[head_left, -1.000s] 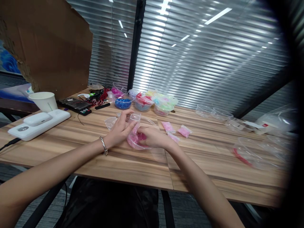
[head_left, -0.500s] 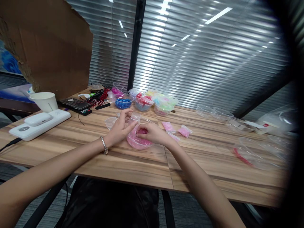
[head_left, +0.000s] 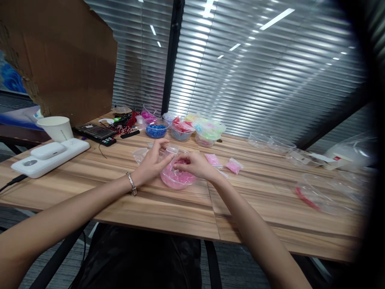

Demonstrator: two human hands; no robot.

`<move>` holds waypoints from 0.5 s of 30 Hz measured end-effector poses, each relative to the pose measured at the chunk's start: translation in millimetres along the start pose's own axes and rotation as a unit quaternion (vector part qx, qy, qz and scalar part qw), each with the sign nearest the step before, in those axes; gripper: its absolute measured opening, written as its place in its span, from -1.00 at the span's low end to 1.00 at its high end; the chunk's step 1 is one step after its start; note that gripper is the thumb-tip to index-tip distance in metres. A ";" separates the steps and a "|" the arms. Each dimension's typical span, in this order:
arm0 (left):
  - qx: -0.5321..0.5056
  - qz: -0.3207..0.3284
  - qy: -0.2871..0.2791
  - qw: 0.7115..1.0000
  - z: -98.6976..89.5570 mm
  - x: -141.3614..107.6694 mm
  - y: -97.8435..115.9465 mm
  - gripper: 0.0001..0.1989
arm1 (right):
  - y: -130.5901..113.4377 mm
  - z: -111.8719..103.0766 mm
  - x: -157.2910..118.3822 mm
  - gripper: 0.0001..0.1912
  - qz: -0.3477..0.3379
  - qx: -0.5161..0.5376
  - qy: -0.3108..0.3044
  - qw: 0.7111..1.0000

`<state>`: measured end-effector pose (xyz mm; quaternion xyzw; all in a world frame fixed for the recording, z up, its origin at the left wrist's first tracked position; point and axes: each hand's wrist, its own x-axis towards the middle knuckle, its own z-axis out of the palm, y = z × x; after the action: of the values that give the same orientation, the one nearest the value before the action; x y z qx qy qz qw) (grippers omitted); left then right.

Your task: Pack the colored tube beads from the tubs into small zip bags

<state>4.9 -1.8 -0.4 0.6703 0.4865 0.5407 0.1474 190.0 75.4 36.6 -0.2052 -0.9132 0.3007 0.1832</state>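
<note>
A clear plastic bowl with pink contents stands on the table in front of me. My left hand is at its left side, thumb and fingers curved round a small clear plastic piece, which may be a bag or a cup; its kind is unclear. Over the bowl, my right hand has its thumb and fingers pinched together, pointing down at the pink contents. Whatever is between those fingertips is too small to make out. Just right of the bowl lie small bags of pink bits. A clear empty-looking bag lies behind my left hand.
Several bowls, including one of blue bits, stand at the back. A paper cup, a white power bank and a remote are at left. Clear bowls sit at right. Cardboard rises at back left.
My right hand has lifted slightly and shifted a little right over the bowl, and its fingertips have come up from the pink contents. My left hand stays nearly in place.
</note>
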 end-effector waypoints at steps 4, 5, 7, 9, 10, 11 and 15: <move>0.006 -0.001 0.000 1.000 -0.2 1.0 0.7 -0.56 | 0.8 -1.3 0.3 -0.82 0.004 0.063 -0.003 0.998; 0.007 0.000 0.001 1.000 -0.2 1.2 0.9 -0.56 | 1.6 -1.4 0.5 -0.81 0.005 0.087 -0.007 0.996; 0.011 0.002 0.002 1.000 -0.4 1.2 1.5 -0.57 | 3.4 -1.3 1.1 -0.80 0.004 0.121 -0.012 0.993; 0.020 -0.001 0.003 1.000 -0.8 0.7 2.9 -0.58 | 5.0 -1.3 1.9 -0.79 0.003 0.130 -0.015 0.991; 0.024 -0.004 0.002 1.000 -1.1 0.4 3.7 -0.59 | 5.6 -1.3 2.2 -0.79 0.005 0.132 -0.016 0.991; 0.029 -0.008 0.001 1.000 -1.4 0.2 4.6 -0.60 | 6.1 -1.4 2.5 -0.79 0.006 0.134 -0.015 0.991; 0.042 -0.015 -0.008 0.999 -2.1 0.0 6.9 -0.64 | 7.3 -2.4 3.5 -0.78 0.007 0.157 -0.007 0.988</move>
<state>6.5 -5.8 5.4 0.6730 0.5172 0.5121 0.1315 190.1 83.5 34.5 -0.1785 -0.8545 0.4428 0.2046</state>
